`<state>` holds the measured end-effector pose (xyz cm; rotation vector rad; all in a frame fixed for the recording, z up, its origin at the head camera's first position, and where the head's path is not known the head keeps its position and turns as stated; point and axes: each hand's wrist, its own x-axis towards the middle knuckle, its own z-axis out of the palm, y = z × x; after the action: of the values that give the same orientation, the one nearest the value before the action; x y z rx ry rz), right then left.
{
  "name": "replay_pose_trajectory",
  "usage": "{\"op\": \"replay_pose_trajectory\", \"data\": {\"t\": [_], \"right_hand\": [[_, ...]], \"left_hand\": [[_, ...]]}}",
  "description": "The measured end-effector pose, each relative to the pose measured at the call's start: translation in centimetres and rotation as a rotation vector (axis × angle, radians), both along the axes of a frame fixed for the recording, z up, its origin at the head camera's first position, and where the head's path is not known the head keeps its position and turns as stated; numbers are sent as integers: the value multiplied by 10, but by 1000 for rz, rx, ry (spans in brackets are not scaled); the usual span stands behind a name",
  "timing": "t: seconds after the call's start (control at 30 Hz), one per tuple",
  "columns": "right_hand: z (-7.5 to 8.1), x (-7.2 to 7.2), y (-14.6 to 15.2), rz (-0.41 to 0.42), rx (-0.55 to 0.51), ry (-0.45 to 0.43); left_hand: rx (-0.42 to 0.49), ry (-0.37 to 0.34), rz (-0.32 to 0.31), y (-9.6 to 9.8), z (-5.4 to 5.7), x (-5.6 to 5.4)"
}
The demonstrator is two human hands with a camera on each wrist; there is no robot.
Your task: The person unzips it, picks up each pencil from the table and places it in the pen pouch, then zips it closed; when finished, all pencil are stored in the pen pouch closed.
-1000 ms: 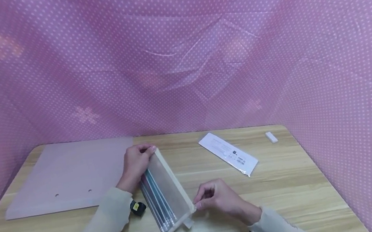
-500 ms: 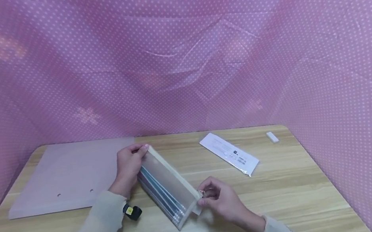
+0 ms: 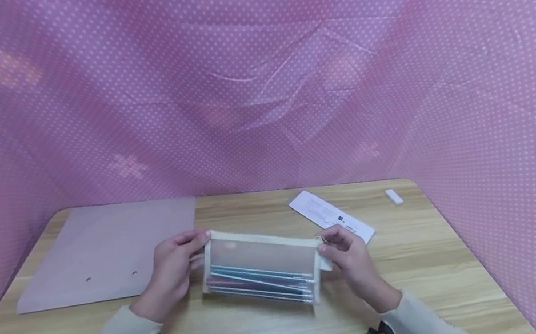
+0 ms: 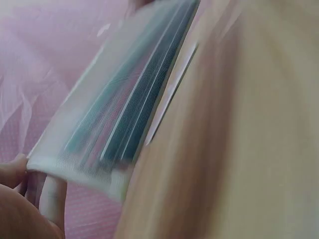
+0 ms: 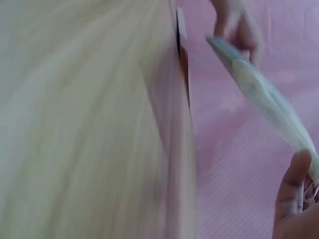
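A see-through mesh pencil case (image 3: 262, 251) with a cream zip edge hangs between the two hands, lifted off the table. Several pencils (image 3: 259, 283), teal, dark and pinkish, lie lengthwise along its bottom. My left hand (image 3: 171, 268) pinches the upper left corner between thumb and fingers. At the upper right corner, by the zip end and a small white tag, my right hand (image 3: 351, 258) pinches the case. In the left wrist view the pencil case (image 4: 114, 94) slants with the pencils showing through. The right wrist view shows the case (image 5: 269, 99) from its end.
A pale translucent folder (image 3: 114, 248) with two holes lies at the table's left. Behind the right hand is a white printed packet (image 3: 318, 208), partly covered by that hand. A small white eraser-like block (image 3: 394, 196) sits at the back right. Pink dotted cloth (image 3: 254, 76) surrounds the wooden table.
The pencil case has turned from a steep slant to nearly level. My left hand has moved left and down; my right hand has risen and moved right, carrying its corner.
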<state>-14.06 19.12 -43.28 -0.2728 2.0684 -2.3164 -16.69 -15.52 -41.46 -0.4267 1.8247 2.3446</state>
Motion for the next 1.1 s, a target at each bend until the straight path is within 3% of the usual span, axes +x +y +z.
{"op": "replay_pose_trajectory", "data": {"t": [0.13, 0.23, 0.33, 0.5, 0.73, 1.1], "right_hand": [[-4, -12, 11, -2, 12, -162], [-9, -20, 14, -8, 116, -256], [-17, -27, 16, 7, 253, -295], [-28, -34, 18, 77, 381, -286], [-32, -37, 17, 157, 427, -319], [-33, -36, 21, 147, 520, -281]], "left_hand": [[40, -38, -54, 1, -8, 15], [14, -51, -75, 1, -19, 19], [-45, -59, -93, 0, -30, 20], [-112, -82, -134, -1, -40, 19], [-174, -135, -194, -4, -48, 16], [-263, -120, -217, 1, -49, 18]]}}
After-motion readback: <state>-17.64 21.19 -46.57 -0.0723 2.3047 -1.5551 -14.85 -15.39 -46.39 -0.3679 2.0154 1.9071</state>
